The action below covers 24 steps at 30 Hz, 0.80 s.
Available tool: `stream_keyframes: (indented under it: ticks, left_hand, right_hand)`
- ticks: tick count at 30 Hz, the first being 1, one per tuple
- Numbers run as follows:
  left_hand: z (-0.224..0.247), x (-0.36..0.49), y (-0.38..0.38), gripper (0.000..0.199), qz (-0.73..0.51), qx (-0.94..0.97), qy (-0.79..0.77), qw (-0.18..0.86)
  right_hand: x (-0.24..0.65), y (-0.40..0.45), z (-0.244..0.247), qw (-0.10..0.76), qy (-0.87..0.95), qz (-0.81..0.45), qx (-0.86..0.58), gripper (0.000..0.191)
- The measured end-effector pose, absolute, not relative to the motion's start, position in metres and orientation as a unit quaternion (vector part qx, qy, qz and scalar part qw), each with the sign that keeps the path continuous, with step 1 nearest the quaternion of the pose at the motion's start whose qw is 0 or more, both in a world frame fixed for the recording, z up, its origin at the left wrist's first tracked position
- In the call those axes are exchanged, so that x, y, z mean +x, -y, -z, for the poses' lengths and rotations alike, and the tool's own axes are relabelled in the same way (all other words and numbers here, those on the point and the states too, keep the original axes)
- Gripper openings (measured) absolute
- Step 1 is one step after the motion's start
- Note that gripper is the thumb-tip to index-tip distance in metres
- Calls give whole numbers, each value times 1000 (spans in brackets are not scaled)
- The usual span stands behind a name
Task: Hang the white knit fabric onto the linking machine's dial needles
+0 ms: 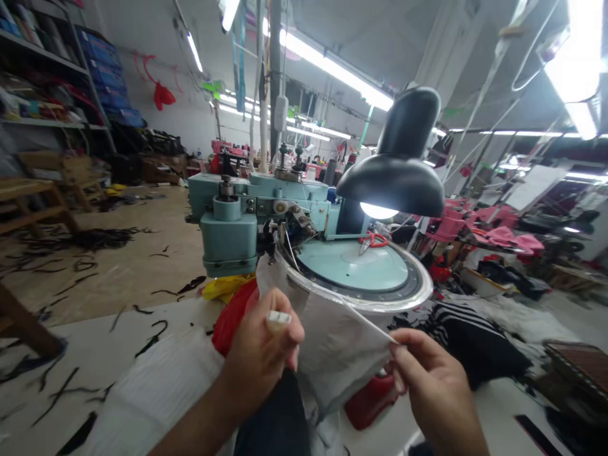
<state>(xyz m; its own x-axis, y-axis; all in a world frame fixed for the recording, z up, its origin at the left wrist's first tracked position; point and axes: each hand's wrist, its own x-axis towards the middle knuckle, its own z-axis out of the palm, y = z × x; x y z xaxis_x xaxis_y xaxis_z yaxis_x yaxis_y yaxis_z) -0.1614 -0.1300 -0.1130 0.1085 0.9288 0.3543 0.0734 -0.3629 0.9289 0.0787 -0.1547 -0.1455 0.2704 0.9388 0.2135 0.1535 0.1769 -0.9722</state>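
Note:
White fabric (339, 354) hangs from the toothed rim of the round dial (354, 263) on a teal machine (230, 234). My right hand (430, 380) pinches the fabric's top edge at the right, and this edge runs taut up to the dial rim. My left hand (263, 342) is closed in front of the fabric's left side, with a small pale object (278, 316) showing between its fingers; what it is I cannot make out. Red-handled scissors (373, 240) lie on the dial.
A black lamp (392, 177) glows above the dial. Red cloth (232, 316) and yellow cloth (225, 288) lie below the machine. At the right are black striped fabric (470, 335) and pink pieces (508, 237). Dark scraps litter the floor at the left.

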Motion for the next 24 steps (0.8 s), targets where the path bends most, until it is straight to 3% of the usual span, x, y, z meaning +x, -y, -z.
stream_keyframes:
  ticks: [4,7,11,17,19,21,24]
  left_hand:
    - [162,-129,133,50,-515,568,-363,529]
    - [165,-110,123,52,-504,538,-349,579]
    - [147,-107,108,57,-523,503,-365,583]
    - [136,-109,101,58,-515,528,-395,548]
    - [136,-109,97,61,-507,529,-397,553]
    - [136,-109,93,63,-492,527,-401,566]
    - [135,-107,97,64,-479,512,-416,579]
  right_hand:
    - [65,147,128,570,574,-265,-524,32]
    - [50,139,123,587,610,-174,-503,19]
    - [39,134,123,623,601,-79,-495,15]
    - [42,137,123,626,589,-52,-508,18]
    - [54,141,130,606,556,-81,-563,22]
    - [68,145,139,587,521,-208,-584,29]
    - [78,150,144,578,504,-408,-495,34]
